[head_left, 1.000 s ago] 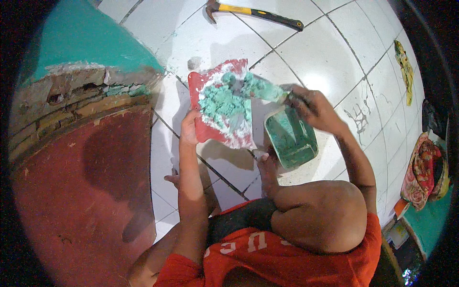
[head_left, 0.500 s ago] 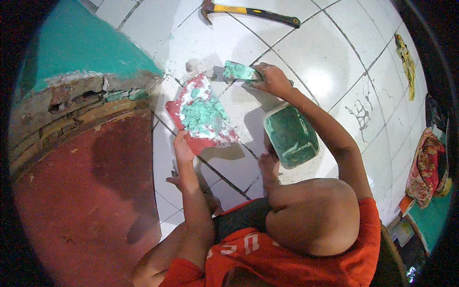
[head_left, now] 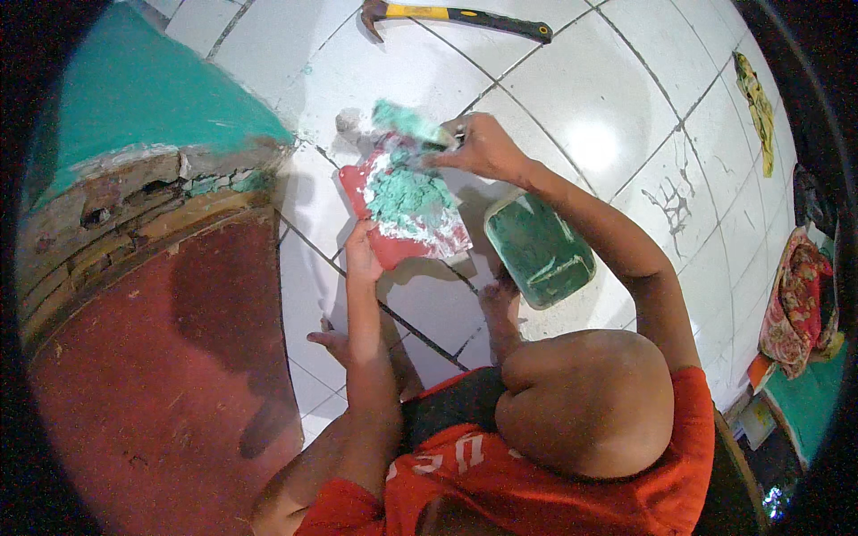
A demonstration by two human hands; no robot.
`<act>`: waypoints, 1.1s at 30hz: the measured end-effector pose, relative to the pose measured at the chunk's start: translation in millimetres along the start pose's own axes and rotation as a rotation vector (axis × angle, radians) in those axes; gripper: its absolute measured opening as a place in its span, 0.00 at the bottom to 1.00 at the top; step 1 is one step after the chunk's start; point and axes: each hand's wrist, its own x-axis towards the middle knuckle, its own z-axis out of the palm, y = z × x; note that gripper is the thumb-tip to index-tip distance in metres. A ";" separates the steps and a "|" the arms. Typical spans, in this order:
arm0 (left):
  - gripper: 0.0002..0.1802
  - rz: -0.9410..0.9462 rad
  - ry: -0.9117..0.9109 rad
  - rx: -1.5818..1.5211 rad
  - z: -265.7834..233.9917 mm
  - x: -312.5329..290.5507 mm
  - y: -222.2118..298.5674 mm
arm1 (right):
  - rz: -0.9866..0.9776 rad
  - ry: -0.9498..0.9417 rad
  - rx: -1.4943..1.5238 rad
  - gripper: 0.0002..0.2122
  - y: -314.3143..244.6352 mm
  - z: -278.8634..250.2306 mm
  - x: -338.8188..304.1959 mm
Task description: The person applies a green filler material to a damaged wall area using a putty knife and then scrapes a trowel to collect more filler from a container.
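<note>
My left hand [head_left: 365, 254] is closed on the lower left edge of a red plate-like board [head_left: 393, 251]. A mound of green putty [head_left: 407, 196] lies on the board, with white smears and powder around it. In my right hand [head_left: 483, 150] is a putty knife [head_left: 402, 121], its blade coated in green and blurred by motion. The blade is over the far edge of the board, close to the putty; whether it touches cannot be made out. A green rectangular tub [head_left: 536, 255] stands on the floor below my right forearm.
A hammer [head_left: 456, 15] lies on the white tiled floor at the far side. To the left is a red door-like panel [head_left: 161, 357] under a broken, patched wall edge [head_left: 134, 192]. A yellow cloth [head_left: 755, 112] and a patterned cloth bundle [head_left: 795, 299] lie at the right.
The putty knife has moved left with my right hand, from beside the board to over its far edge. My left hand has shifted the board slightly to the right.
</note>
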 end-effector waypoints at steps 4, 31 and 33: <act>0.30 0.085 -0.065 -0.059 -0.2 9.0 0.1 | 0.083 -0.042 0.022 0.15 -22.4 -22.0 -0.8; 0.23 0.095 -0.049 0.040 -7.4 -12.1 23.2 | -0.239 -0.123 -0.146 0.16 0.9 -44.6 -23.8; 0.22 0.077 -0.042 0.070 -9.0 -8.6 24.3 | -0.137 -0.187 -0.194 0.18 -37.0 -66.8 -29.1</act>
